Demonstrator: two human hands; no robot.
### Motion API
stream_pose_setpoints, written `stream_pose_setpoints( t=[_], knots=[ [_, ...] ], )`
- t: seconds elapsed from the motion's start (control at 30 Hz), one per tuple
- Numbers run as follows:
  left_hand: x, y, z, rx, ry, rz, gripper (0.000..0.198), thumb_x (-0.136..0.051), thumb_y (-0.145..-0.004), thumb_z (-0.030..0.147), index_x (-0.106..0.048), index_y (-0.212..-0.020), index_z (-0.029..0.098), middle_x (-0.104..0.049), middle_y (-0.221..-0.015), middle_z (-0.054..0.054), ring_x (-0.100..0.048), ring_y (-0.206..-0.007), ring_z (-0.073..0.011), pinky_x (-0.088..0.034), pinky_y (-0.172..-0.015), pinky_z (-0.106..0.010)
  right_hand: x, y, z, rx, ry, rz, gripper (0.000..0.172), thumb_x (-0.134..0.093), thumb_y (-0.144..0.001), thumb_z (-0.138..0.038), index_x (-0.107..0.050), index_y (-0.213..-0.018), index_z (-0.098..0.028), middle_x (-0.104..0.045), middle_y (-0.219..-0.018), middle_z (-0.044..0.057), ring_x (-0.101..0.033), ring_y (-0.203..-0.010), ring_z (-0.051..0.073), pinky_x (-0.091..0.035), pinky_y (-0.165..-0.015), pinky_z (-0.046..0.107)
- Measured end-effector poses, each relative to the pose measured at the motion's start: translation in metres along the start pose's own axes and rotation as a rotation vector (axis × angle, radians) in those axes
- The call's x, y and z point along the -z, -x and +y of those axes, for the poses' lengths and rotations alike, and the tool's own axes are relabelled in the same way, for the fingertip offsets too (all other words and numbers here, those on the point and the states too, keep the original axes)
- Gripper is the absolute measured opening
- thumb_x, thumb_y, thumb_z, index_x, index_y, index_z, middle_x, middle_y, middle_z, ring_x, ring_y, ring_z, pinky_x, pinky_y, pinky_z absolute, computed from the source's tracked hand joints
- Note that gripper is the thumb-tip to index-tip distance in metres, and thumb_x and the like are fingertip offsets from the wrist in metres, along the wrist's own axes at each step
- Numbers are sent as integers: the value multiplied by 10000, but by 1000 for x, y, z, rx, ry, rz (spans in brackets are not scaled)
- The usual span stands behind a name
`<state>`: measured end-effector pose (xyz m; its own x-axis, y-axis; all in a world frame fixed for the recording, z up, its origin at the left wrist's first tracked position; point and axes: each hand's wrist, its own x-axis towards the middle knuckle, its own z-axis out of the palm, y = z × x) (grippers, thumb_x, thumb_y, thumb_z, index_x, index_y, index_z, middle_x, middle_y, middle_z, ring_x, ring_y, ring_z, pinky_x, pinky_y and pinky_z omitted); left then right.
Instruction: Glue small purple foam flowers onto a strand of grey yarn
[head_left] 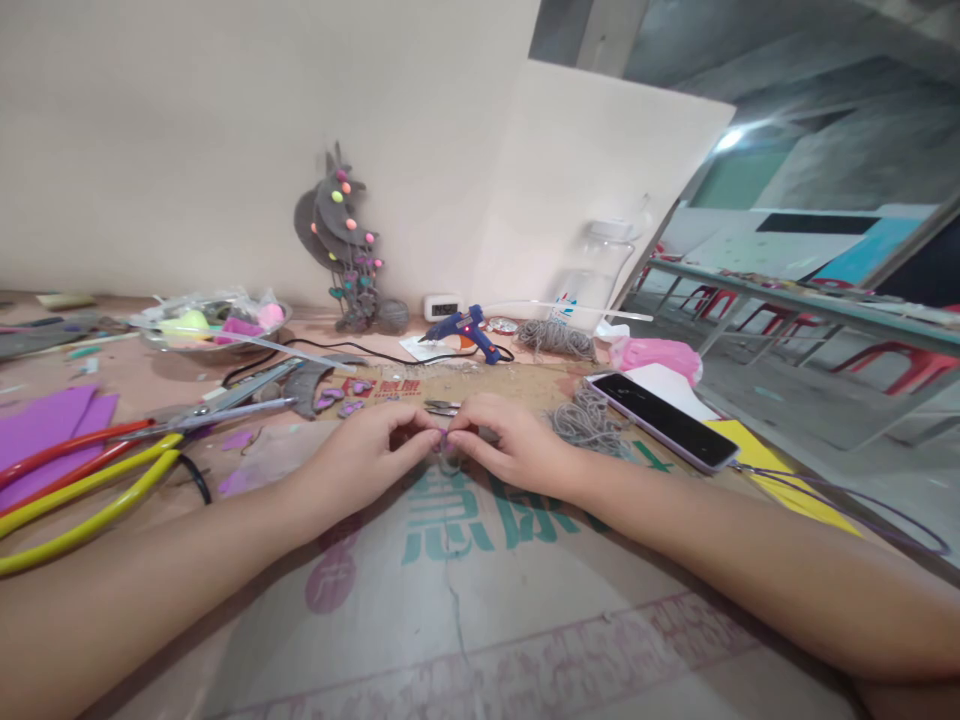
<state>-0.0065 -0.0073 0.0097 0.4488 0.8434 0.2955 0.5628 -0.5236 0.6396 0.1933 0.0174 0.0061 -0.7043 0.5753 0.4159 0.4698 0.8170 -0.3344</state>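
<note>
Over the printed cardboard sheet, my left hand and my right hand meet fingertip to fingertip. Both are closed in a pinch on one small purple piece, mostly covered by the fingers, so its exact kind is unclear. Just behind the fingertips lie the metal tips of a small tool. To the left of my left hand are small purple-and-grey pieces and a curved grey felt piece. A loose bundle of grey yarn rests beside my right hand.
At left lie red-handled scissors, yellow-handled pliers and purple sheets. Behind stand a bowl of coloured balls, a grey moon-shaped decoration, a blue glue gun and a clear jug. A phone lies right.
</note>
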Motion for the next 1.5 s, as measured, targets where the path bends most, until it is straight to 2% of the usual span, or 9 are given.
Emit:
stream_pose_setpoints(
  t=[0.23,0.43,1.5],
  knots=[
    [0,0,-1,-22,21,8,270,-393,-887,284,-613,-767,182,-642,-742,1,-574,-711,-150,-416,-645,-247,-1,0,1,2,8,3,194,-460,-895,-251,-608,-805,-163,-623,-765,43,-550,-757,149,-422,-737,280],
    [-1,0,-1,-6,33,2,200,-467,-860,274,-650,-866,195,-683,-840,-1,-601,-777,-156,-426,-671,-242,0,0,1,4,5,0,199,-458,-897,-254,-609,-806,-162,-624,-764,42,-549,-749,146,-420,-727,275],
    [-2,1,1,17,50,11,192,-496,-831,227,-668,-912,202,-700,-863,5,-615,-777,-147,-456,-682,-236,-1,0,1,13,13,44,178,-460,-892,-229,-601,-810,-157,-622,-759,36,-552,-736,134,-422,-715,254]
  ],
)
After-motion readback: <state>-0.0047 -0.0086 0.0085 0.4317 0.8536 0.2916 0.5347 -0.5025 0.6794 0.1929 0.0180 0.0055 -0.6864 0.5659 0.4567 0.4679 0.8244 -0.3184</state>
